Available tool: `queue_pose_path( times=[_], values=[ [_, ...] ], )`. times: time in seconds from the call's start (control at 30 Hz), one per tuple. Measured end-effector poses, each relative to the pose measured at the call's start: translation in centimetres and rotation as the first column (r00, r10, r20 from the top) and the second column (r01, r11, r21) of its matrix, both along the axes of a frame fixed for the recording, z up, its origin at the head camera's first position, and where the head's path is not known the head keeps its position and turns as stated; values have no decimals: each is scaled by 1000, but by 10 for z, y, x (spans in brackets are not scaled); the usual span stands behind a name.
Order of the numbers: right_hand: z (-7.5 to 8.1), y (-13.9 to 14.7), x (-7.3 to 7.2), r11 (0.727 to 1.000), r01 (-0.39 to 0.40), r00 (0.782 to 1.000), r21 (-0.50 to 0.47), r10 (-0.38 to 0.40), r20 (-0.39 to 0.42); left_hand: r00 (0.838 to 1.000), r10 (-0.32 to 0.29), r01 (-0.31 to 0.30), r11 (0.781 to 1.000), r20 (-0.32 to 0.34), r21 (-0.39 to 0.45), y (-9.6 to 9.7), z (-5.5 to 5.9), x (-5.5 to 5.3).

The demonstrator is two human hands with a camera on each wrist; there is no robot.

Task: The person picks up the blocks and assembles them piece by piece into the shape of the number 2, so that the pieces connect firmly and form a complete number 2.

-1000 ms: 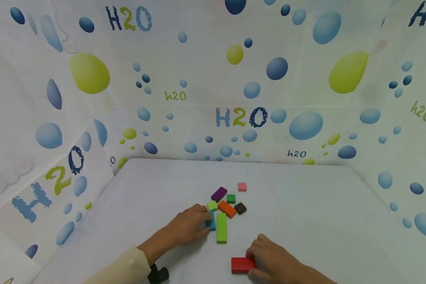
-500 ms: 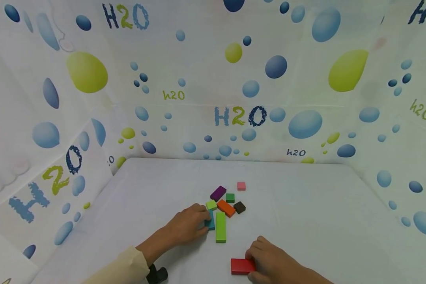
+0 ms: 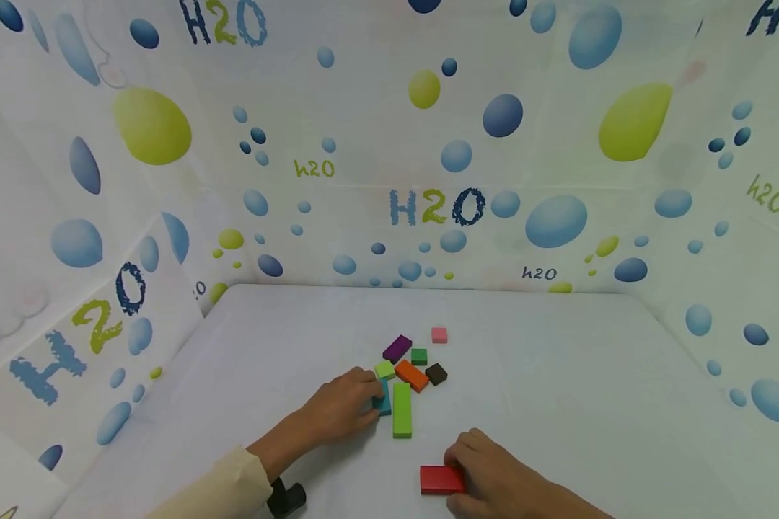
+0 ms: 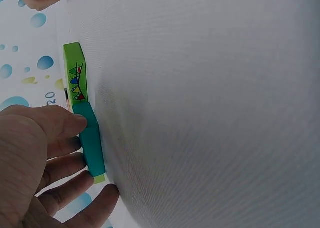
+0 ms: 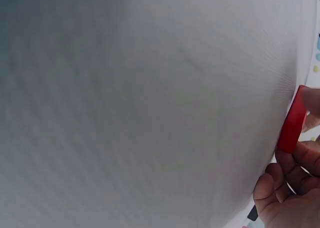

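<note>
With thumb and fingers, my left hand (image 3: 344, 405) pinches a teal block (image 4: 92, 140) lying on the white cloth, partly covered by the hand in the head view. Right beside it lies a long lime-green block (image 3: 402, 411), whose side bears printed bunting in the left wrist view. Nearer to me, my right hand (image 3: 493, 472) grips one end of a red block (image 3: 439, 480) that lies flat on the cloth. In the right wrist view, thumb and fingers hold the red block (image 5: 292, 120) from both sides.
Beyond the teal block lie a small lime block (image 3: 385, 370), an orange block (image 3: 412, 375), a dark brown block (image 3: 436, 374), a green block (image 3: 418, 357), a purple block (image 3: 397, 349) and a pink block (image 3: 439, 334). A patterned curtain (image 3: 363, 108) borders the table.
The head view has tilted slightly, so everything sits a little higher and to the left. Both hands keep their holds on the teal and red blocks.
</note>
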State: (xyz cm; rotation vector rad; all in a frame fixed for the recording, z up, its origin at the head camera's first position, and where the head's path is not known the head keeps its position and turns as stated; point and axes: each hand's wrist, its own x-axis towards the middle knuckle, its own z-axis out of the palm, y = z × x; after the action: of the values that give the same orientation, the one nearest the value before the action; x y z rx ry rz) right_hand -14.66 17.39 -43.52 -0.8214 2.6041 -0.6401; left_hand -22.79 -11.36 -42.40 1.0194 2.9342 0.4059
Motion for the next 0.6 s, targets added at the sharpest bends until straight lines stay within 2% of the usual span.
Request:
queue_pose_path(
  times=[0.17, 0.37, 0.6],
  values=[
    [1, -4, -2, 1000, 12, 1000, 11, -12, 8, 1000, 3, -3, 1000, -6, 1, 0, -1, 0],
    [1, -14, -4, 996, 72, 997, 53, -73, 26, 1000, 4, -4, 1000, -9, 12, 0, -2, -1],
    [4, -26, -11, 988, 125, 992, 90, -124, -14, 1000, 3, -3, 1000, -11, 19, 0, -1, 0]
  ],
)
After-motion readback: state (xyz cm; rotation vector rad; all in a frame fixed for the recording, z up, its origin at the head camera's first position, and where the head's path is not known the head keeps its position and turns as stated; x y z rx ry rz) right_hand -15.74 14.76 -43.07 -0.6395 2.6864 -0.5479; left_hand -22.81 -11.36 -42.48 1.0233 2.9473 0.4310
